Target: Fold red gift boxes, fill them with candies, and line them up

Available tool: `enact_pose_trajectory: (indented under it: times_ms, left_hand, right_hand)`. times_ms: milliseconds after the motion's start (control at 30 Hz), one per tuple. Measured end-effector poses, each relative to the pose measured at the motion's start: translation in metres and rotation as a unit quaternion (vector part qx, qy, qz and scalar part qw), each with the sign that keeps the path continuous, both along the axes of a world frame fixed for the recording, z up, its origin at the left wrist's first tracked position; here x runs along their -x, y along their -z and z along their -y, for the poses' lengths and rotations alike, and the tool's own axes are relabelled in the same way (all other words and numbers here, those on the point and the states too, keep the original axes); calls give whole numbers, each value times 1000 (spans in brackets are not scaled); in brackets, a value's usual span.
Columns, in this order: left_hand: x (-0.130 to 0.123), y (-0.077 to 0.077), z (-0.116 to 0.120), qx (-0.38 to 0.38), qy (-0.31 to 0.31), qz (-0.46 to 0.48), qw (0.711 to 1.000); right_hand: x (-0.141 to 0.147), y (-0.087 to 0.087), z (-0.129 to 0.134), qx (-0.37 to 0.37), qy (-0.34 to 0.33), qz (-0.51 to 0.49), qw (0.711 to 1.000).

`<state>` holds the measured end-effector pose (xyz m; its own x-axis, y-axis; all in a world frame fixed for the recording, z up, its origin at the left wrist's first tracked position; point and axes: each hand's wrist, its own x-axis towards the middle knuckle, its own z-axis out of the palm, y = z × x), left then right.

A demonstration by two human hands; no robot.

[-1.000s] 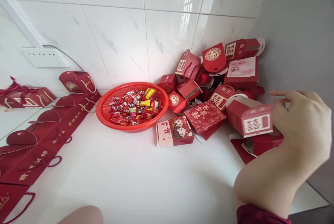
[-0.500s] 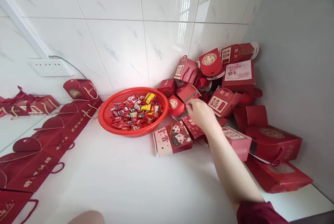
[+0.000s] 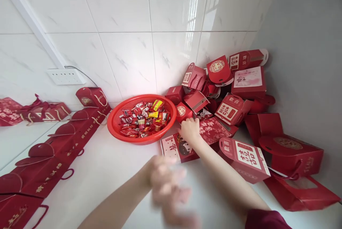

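My right hand [image 3: 190,130] reaches among the boxes with its fingers curled closed, at the far edge of a box with a cartoon couple [image 3: 184,150] and the left end of a red floral box [image 3: 217,129]. What its fingertips grip is hidden. Nearer to me, my left hand [image 3: 171,190] is smeared by motion, its fingers apart and nothing visible in it. A pink-red box with a white character label [image 3: 245,157] stands right of my right forearm. Just beyond the fingers lie a small red box [image 3: 184,111] and an open pinkish box [image 3: 196,101].
A red plastic basket [image 3: 113,129] of wrapped candies stands left of my right hand. More red gift boxes [image 3: 248,83] are heaped against the wall at right. A row of dark red boxes with cord handles [image 3: 57,165] runs along the left. A socket panel [image 3: 65,76] is on the tiled wall.
My left hand has come in from below. My right hand has drawn back toward me from the open pinkish box, and the floral box shows more of its face. The view has shifted slightly.
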<state>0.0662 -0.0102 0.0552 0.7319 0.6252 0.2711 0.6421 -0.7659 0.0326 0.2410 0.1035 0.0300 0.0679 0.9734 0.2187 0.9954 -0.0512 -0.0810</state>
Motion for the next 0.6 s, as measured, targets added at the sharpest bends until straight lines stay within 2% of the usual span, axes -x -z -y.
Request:
enact_pose_trajectory:
  times_ms: [100, 133, 167, 200, 267, 300, 367, 500, 600]
  left_hand:
    - [-18, 1, -44, 29, 107, -12, 994]
    - [-22, 2, -51, 41, 87, -14, 995]
    - [-23, 4, -55, 66, 40, -26, 997]
    - [-23, 6, -56, 99, -33, -45, 994]
    - [-20, 14, -55, 172, -171, -93, 966]
    - [-18, 18, -54, 201, -205, -111, 951]
    - [-16, 26, -56, 228, -208, -118, 944]
    - [-20, 39, -69, 219, -182, -75, 956]
    - [-26, 47, -80, 218, -185, -28, 958]
  right_hand:
    - [-1, 0, -3, -4, 18, -12, 1000]
    - [-5, -2, -4, -6, 25, -18, 1000]
    - [-11, -6, -4, -8, 33, -24, 999]
    - [-18, -11, -4, -9, 41, -32, 999]
    - [-31, -22, -3, -13, 56, -46, 997]
    - [-38, -28, -2, -16, 62, -53, 997]
    - [-49, -40, 2, -31, 73, -66, 995]
    - [-69, -66, 17, -71, 103, -90, 988]
    - [-84, -83, 35, -148, 81, -149, 974]
